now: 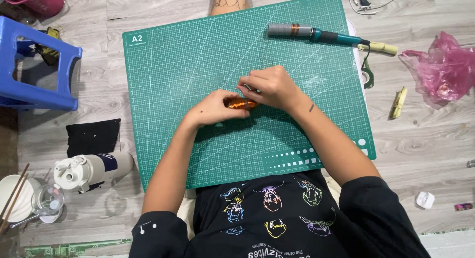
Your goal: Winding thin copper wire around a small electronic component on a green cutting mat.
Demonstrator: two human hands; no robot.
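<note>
Small coil of shiny copper-orange wire [241,104] sits right in the middle of the green gridded cutting mat [168,89], and I've got both hands on it. My left hand [215,108] is curled around its left end, fingers closed on the coil and pinning it against the mat. My right hand [271,87] comes in from above and to the right, fingers bent and pinched at the coil's upper right end; what exactly the fingertips clamp there I can't make out, they hide it.

Looking around: a long tool with a grey grip, a copper band and a teal shaft [316,34] lies along the mat's far right corner, well apart from my hands. Off the mat to the right, a crumpled pink plastic bag [443,70] rests on the grey wood-look floor [425,144]. On the left, a blue plastic stool [37,70] stands beside the mat, and a white bottle [91,170] lies on its side nearer me.
</note>
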